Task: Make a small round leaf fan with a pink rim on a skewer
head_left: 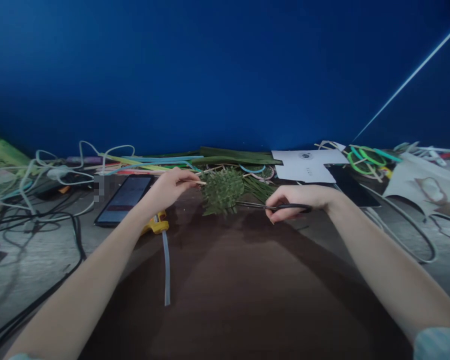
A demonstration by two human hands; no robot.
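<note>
Nearest to the camera, at the lower right, is a pale blue striped cloth cuff (438,344), above which the bare right forearm reaches over the dark brown smooth tabletop (247,290). The right hand (285,198) is closed around slim metal scissors with black handles (300,206); their tips point left and meet the lower right edge of a bushy bundle of green, feathery sprigs (224,191). This bundle is in the middle, between both hands. The left hand (171,186) pinches a thin, pale stick (201,182), whose end reaches the bundle's left side; whether they are joined, I cannot tell. Partly hidden by the left forearm are a yellow plastic tool (159,224), with a translucent rod (167,270) coming from it, and a flat black-framed device (118,206). Behind the right hand lies white printed paper (303,173).
</note>
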